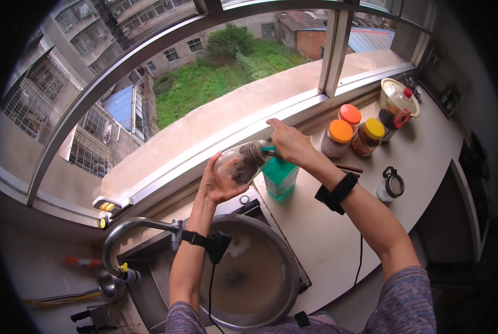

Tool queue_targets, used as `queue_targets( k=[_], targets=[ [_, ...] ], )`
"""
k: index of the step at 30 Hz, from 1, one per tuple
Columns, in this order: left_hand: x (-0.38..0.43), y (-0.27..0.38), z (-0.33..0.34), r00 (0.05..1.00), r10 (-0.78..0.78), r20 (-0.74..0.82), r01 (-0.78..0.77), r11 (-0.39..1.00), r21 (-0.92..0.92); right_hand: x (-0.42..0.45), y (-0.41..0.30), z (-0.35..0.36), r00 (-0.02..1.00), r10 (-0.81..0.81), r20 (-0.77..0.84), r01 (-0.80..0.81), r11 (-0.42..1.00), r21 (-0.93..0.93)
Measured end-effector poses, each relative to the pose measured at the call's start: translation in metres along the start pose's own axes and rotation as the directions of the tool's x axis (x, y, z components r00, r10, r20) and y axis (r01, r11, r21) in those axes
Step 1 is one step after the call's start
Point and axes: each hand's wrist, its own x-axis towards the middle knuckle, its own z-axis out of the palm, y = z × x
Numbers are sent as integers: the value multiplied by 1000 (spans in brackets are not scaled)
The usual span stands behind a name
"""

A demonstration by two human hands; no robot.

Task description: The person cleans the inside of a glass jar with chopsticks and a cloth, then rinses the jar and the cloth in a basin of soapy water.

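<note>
My left hand [219, 188] holds a clear glass jar [238, 165] tilted above the back rim of the sink, its threaded mouth towards the right; something dark shows inside or through it. My right hand [290, 142] is just right of the jar's mouth, over the top of a green plastic bottle [280, 179], with the index finger stretched out. Thin brown sticks, likely chopsticks [349, 168], show on both sides of my right forearm; whether the fingers grip them I cannot tell. Below my left forearm a large metal basin [249, 267] of cloudy water sits in the sink.
A curved faucet [136, 221] stands left of the basin. Lidded jars, one orange-topped [341, 131] and one yellow-topped [373, 128], stand by the window ledge. Farther right are a black-lidded jar [393, 186], a red-capped jug [399, 104] and a cream basin [416, 110]. Dark-handled knives [82, 316] are lower left.
</note>
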Motion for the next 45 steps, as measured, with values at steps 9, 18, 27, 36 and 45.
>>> queue_targets(
  k=[9, 18, 27, 36, 45],
  targets=[
    [-2, 1, -1, 1000, -6, -8, 6, 1000, -14, 7, 0, -3, 999, 33, 28, -32, 999, -39],
    [-24, -12, -8, 997, 71, -26, -71, 997, 0, -30, 7, -59, 999, 27, -19, -30, 989, -148],
    [-17, -27, -22, 997, 31, -64, -34, 998, -46, -74, 57, -79, 878, -1, 479, 186, 923, -338],
    [4, -20, -5, 997, 76, 3, -75, 991, -108, -95, 22, -99, 930, 77, 359, -99, 994, 44],
    [-17, -30, -9, 992, 77, 100, -58, 982, -179, -119, -6, -109, 922, 86, 377, -121, 990, 71]
  ],
)
